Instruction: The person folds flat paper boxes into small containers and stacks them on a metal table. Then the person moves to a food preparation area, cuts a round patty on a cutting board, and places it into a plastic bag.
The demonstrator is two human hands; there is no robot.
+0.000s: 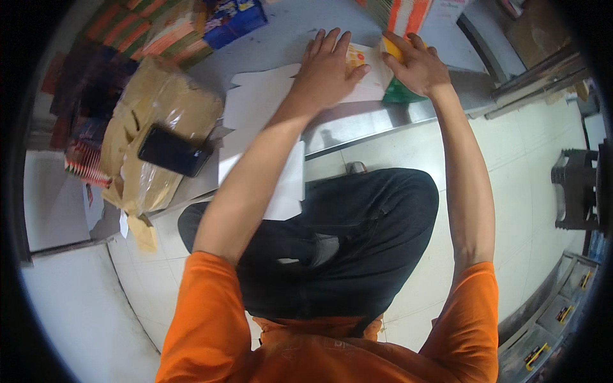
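A: What is under the hands?

B: A flat white printed sheet [364,73], with an orange and yellow patch on it, lying on the grey table [287,29] at the upper middle of the frame. Its long axis looks to run left to right across the picture, though the hands cover much of it.

A: And the left hand?

B: The left hand [327,67] lies palm down on the sheet, fingers spread flat and pointing to the top of the frame. It presses rather than grips.

A: The right one?

B: The right hand [415,64] is just beside it, at the sheet's right end, fingers curled around a yellow piece [394,48] there. A green piece [402,92] shows under the wrist; I cannot tell if it is part of the same thing. So the sheet lies directly beneath the left fingers and to the left of the right fingers, with both hands about equally near.

A: What is around them?

B: More plain white sheets [255,102] spread to the left and hang over the table's metal edge. Farther left a black phone [171,150] rests on a brown wrapped bundle [153,127]. Stacks of orange striped packs [159,32] sit at the upper left, and a dark stool [578,191] stands on the tiled floor at the right.
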